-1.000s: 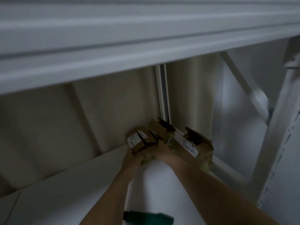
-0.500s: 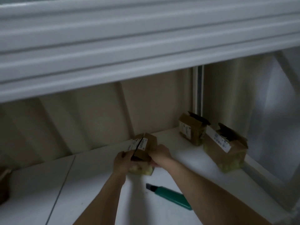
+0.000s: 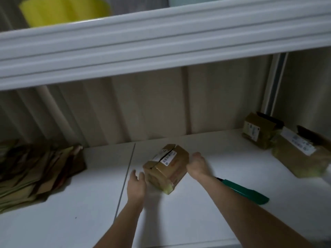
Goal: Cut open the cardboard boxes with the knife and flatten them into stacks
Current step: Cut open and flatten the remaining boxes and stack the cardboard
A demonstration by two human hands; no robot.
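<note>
At the left edge of the frame your pile of flattened cardboard (image 3: 35, 169) waits. You have just drawn one box (image 3: 166, 169) from the far-right pair to centre frame, left hand (image 3: 137, 185) open beside it, right hand (image 3: 198, 165) curled against its side. Next comes the knife (image 3: 245, 191), untouched at lower right.

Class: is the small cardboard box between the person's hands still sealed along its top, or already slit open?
Slit open. The small cardboard box shows a dark gap along its top seam, splitting the white label; its flaps lie nearly closed.
</note>
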